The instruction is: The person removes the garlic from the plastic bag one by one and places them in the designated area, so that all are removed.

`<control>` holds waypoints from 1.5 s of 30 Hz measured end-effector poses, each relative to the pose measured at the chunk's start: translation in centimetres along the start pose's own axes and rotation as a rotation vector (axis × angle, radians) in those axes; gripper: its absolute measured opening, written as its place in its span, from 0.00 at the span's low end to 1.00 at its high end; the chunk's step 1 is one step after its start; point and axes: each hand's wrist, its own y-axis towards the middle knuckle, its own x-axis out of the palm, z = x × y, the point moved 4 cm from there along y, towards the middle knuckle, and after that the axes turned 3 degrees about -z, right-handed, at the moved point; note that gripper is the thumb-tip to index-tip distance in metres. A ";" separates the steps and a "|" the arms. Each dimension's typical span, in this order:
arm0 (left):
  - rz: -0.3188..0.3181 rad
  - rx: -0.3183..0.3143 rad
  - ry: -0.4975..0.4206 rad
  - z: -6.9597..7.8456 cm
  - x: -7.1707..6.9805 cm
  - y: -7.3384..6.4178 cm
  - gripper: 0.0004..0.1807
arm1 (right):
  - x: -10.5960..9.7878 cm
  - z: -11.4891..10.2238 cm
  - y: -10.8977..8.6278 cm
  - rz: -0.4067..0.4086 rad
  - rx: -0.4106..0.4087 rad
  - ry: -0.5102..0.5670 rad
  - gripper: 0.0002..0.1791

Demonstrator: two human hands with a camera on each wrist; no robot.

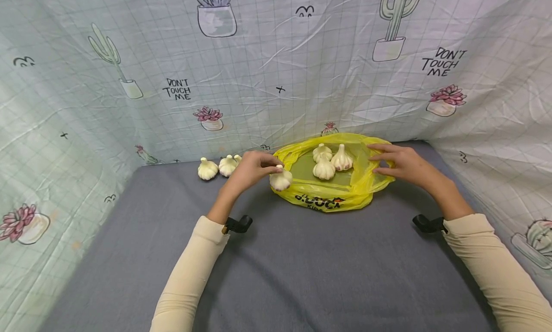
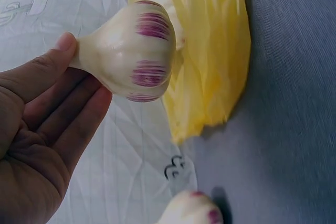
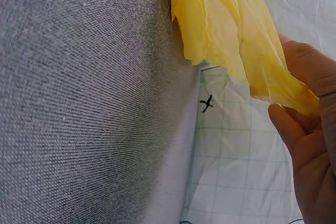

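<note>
My left hand (image 1: 254, 171) pinches a garlic bulb (image 1: 281, 179) by its neck, at the left rim of a yellow plastic bag (image 1: 302, 196). In the left wrist view this garlic bulb (image 2: 131, 51) shows purple streaks on its cream skin, thumb on one side of the neck and fingers on the other. Inside the spread bag lie three bulbs, one of them a front garlic bulb (image 1: 324, 169). At the bag's right side, my right hand (image 1: 398, 162) holds the edge; in the right wrist view, yellow film (image 3: 262, 51) runs between thumb and fingers.
Left of the bag, a garlic bulb (image 1: 208, 169) sits on the grey tabletop (image 1: 336, 260) with a second bulb (image 1: 226, 166) and another partly behind my left hand. A patterned cloth (image 1: 258, 68) hangs behind the table and along its sides.
</note>
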 end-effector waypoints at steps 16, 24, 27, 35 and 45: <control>0.000 -0.080 0.039 -2.2 -2.3 -2.7 0.09 | -0.2 -0.1 -0.1 0.016 -0.009 0.010 0.21; 0.017 -0.044 0.081 -2.5 -2.8 -3.4 0.06 | -0.3 -0.1 -0.3 0.015 -0.024 0.017 0.21; 0.033 -0.044 0.090 -2.8 -3.1 -3.6 0.07 | -0.3 -0.1 -0.4 0.011 -0.035 0.026 0.21; 0.061 -0.076 0.094 -3.4 -3.7 -4.3 0.08 | -0.2 0.0 -0.5 -0.001 -0.031 0.025 0.21; 0.082 -0.097 0.159 -3.7 -4.4 -4.9 0.08 | -0.2 -0.1 -0.6 0.002 -0.028 0.028 0.21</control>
